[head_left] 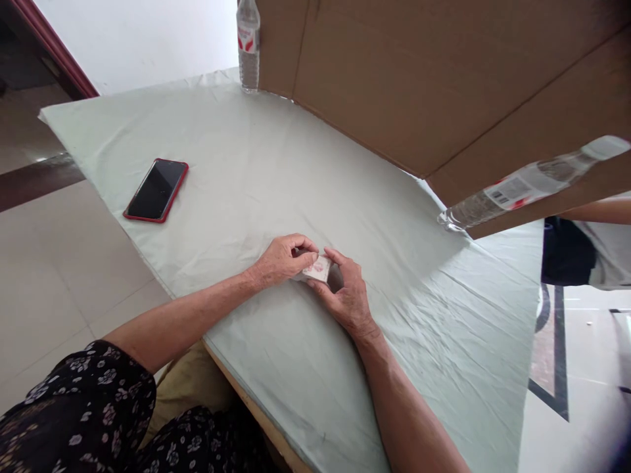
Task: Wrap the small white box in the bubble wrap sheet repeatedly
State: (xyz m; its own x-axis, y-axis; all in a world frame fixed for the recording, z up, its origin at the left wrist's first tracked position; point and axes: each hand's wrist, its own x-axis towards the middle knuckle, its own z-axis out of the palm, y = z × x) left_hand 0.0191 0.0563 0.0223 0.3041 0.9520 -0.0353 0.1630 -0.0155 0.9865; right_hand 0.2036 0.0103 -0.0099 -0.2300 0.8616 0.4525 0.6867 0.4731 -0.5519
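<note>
The small white block (319, 268) is pinched by the left hand (282, 259) and right hand (351, 297); its edges are best gripped lightly.

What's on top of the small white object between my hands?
The small white object shows a reddish mark on its upper face; the thumb of your left hand overlaps one edge. Whatever lies beneath that thumb is covered.
</note>
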